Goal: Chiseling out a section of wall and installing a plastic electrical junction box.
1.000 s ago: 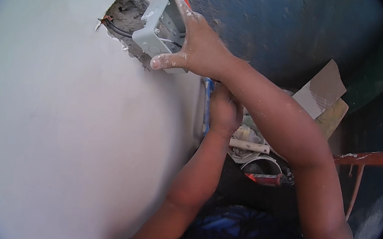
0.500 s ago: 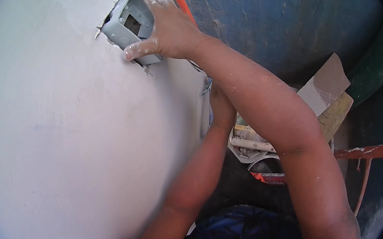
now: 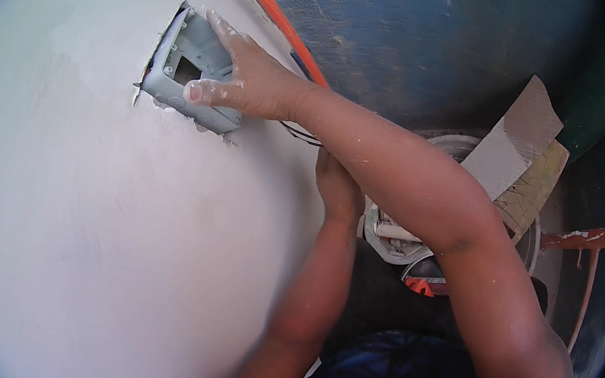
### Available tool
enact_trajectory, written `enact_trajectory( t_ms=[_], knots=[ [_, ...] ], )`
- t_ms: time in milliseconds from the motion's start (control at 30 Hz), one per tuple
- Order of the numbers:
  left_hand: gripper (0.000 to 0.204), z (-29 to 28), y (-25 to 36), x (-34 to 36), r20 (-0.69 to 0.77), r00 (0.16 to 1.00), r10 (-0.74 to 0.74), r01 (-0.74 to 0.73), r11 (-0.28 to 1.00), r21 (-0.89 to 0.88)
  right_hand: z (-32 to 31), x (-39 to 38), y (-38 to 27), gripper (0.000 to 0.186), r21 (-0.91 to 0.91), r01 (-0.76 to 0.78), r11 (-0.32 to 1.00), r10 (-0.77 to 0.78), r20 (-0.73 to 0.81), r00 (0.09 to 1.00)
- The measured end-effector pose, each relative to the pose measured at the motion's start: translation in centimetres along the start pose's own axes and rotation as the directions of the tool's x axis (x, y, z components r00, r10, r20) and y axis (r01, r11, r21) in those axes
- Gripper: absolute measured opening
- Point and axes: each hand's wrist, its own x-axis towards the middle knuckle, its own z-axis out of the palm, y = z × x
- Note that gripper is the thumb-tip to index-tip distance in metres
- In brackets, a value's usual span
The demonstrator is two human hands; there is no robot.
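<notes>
1. Grey wall box [image 3: 200, 45], head view: it sits in the ragged cut-out [image 3: 227, 139] of the white wall [image 3: 142, 244]; its front is open and a dark square gap shows in its back; its lower side stands out from the wall, so it looks only partly sunk.
2. Right hand [image 3: 248, 79]: clamped across the box, thumb over the near edge, fingers at the far one.
3. Left hand [image 3: 339, 190]: lower, apart from the box, near thin dark wires [image 3: 300, 134]; its fingers are hidden, so I cannot tell whether it holds anything.
4. Progress, as I judge it: placing is done; flush seating and fixing seem left; the wires' path is unclear.
</notes>
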Motion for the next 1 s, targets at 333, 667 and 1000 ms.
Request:
enact_trajectory(
  t_ms=[333,667,1000],
  knots=[
    [0.04,2.2,-1.1,-0.7,-0.099,0.949,-0.299,0.146,0.696,-0.703,1.5,0.4,-0.2,0.137,-0.025,0.04,0.999,-0.043,-0.12,0.992],
    [0.036,2.0,-1.0,1.0,-0.103,0.994,-0.045,0.007,0.939,-0.342,0.5,0.7,0.5,0.135,-0.051,0.123,0.991,-0.129,-0.14,0.982],
    [0.036,1.1,0.3,1.9,0.075,0.956,-0.285,0.277,0.782,-0.558,-2.0,-0.6,0.4,0.129,-0.304,0.187,0.934,-0.175,0.068,0.982]
  ],
)
